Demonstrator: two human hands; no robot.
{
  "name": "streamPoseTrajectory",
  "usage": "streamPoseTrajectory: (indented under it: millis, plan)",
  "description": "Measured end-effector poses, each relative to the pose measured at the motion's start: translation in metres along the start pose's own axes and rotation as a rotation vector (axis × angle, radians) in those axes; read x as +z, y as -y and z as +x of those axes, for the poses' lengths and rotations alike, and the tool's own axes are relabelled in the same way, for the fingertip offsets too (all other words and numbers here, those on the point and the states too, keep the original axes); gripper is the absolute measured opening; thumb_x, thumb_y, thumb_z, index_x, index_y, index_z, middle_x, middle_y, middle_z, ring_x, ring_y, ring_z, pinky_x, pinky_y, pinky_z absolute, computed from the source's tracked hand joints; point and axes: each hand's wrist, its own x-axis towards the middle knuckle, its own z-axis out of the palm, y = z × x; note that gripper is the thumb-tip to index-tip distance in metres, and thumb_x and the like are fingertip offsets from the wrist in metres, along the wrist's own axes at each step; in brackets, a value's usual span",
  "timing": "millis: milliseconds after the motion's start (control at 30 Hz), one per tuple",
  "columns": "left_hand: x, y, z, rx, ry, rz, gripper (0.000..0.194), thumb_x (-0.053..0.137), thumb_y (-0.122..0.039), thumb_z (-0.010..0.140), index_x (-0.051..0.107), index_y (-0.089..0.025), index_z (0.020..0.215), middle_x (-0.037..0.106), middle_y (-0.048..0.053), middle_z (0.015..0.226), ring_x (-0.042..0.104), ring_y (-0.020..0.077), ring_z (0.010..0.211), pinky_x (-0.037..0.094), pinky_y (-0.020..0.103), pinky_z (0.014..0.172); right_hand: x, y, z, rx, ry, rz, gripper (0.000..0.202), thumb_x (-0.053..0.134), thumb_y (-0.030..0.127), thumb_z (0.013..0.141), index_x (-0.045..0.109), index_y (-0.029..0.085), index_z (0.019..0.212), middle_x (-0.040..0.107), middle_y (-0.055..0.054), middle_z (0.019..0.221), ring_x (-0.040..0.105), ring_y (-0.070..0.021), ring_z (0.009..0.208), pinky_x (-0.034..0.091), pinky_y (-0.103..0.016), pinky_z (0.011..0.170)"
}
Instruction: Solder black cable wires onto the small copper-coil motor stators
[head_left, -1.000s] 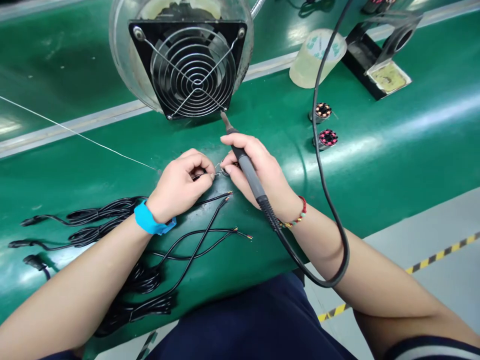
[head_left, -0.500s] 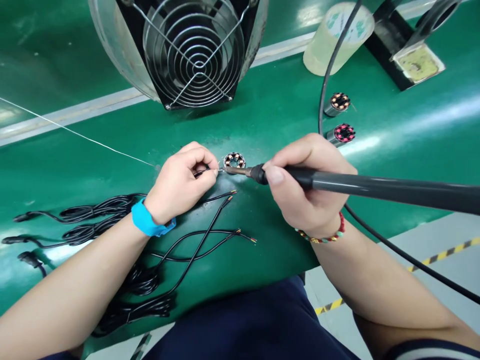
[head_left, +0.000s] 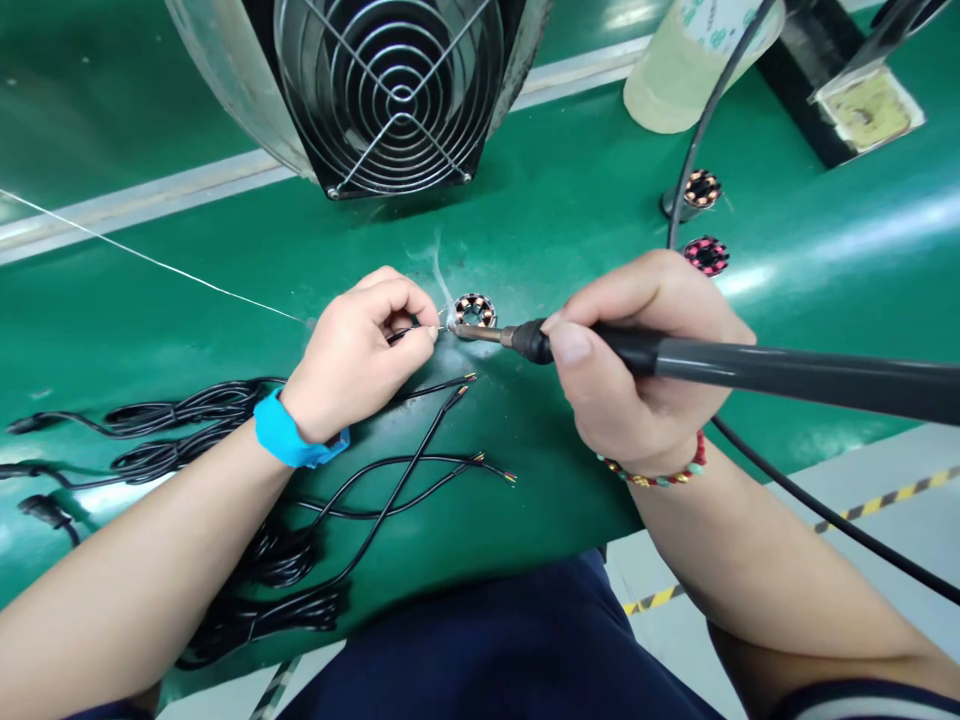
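My right hand (head_left: 649, 350) is closed around a soldering iron (head_left: 697, 365), its tip pointing left. The tip rests at the near left edge of a small round motor stator (head_left: 475, 312) with copper windings, and a wisp of smoke (head_left: 439, 275) rises there. Just left of it my left hand (head_left: 367, 345) pinches the end of a thin black cable (head_left: 403, 332); fine bare wire shows beyond the fingertips. Whether the wire touches the stator is too small to tell. Several black cables (head_left: 420, 460) with stripped, coloured ends lie below my left hand.
A fan with a wire guard (head_left: 403, 100) stands at the back. Two more stators, one copper-wound (head_left: 701, 190) and one red-wound (head_left: 706, 257), sit at right. Behind them are a tape roll (head_left: 667, 85) and an iron stand with sponge (head_left: 870, 108). Solder wire (head_left: 161, 257) stretches in from the left.
Smoke now rises from the soldering tip, where none showed before. My right hand and the iron have shifted slightly right in view. The camera view has moved a little.
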Motion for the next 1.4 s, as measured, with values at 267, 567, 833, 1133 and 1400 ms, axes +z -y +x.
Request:
streamPoseTrajectory:
  millis: [267, 567, 833, 1133, 1400]
  plan:
    - [0.0, -0.002, 0.001, -0.002, -0.003, 0.02, 0.007, 0.055, -0.013, 0.071, 0.061, -0.015, 0.067, 0.056, 0.0, 0.071, 0.049, 0.0102, 0.065, 0.038, 0.024, 0.058, -0.002, 0.0, 0.0, -0.017, 0.005, -0.053, 0.011, 0.056, 0.021, 0.09, 0.059, 0.022, 0.079, 0.058, 0.004, 0.07, 0.053, -0.0077, 0.053, 0.048, -0.021, 0.048]
    - [0.0, 0.0, 0.0, 0.037, -0.002, 0.01, 0.008, 0.054, -0.01, 0.071, 0.06, -0.015, 0.07, 0.055, -0.001, 0.073, 0.046, 0.0082, 0.062, 0.037, 0.023, 0.057, 0.006, 0.0, -0.001, 0.17, 0.214, 0.005, 0.031, 0.057, 0.018, 0.094, 0.053, 0.023, 0.125, 0.056, 0.001, 0.132, 0.066, -0.0119, 0.096, 0.055, -0.028, 0.093]
    - [-0.001, -0.001, 0.0, 0.019, 0.006, 0.055, 0.01, 0.052, -0.011, 0.071, 0.06, -0.017, 0.071, 0.057, 0.0, 0.076, 0.049, 0.0098, 0.066, 0.041, 0.023, 0.06, 0.022, -0.01, -0.008, 0.136, 0.38, -0.164, 0.029, 0.052, 0.016, 0.089, 0.054, 0.019, 0.117, 0.067, -0.002, 0.095, 0.058, -0.0219, 0.095, 0.049, -0.04, 0.089]
    - [-0.007, 0.0, 0.0, -0.086, 0.05, 0.061, 0.012, 0.057, -0.025, 0.077, 0.058, -0.018, 0.086, 0.06, 0.0, 0.079, 0.049, 0.0102, 0.061, 0.04, 0.024, 0.058, 0.031, -0.015, -0.008, 0.16, 0.325, -0.181, 0.037, 0.045, 0.01, 0.081, 0.052, 0.017, 0.116, 0.064, -0.002, 0.087, 0.051, -0.023, 0.089, 0.044, -0.038, 0.087]
    - [-0.019, -0.007, 0.008, -0.306, 0.13, -0.137, 0.017, 0.056, -0.032, 0.073, 0.06, -0.017, 0.065, 0.057, -0.001, 0.059, 0.042, 0.0095, 0.052, 0.035, 0.024, 0.052, 0.031, -0.021, -0.009, 0.202, 0.396, -0.191, 0.048, 0.05, 0.011, 0.075, 0.047, 0.018, 0.123, 0.064, -0.006, 0.105, 0.052, -0.0249, 0.099, 0.043, -0.042, 0.092]
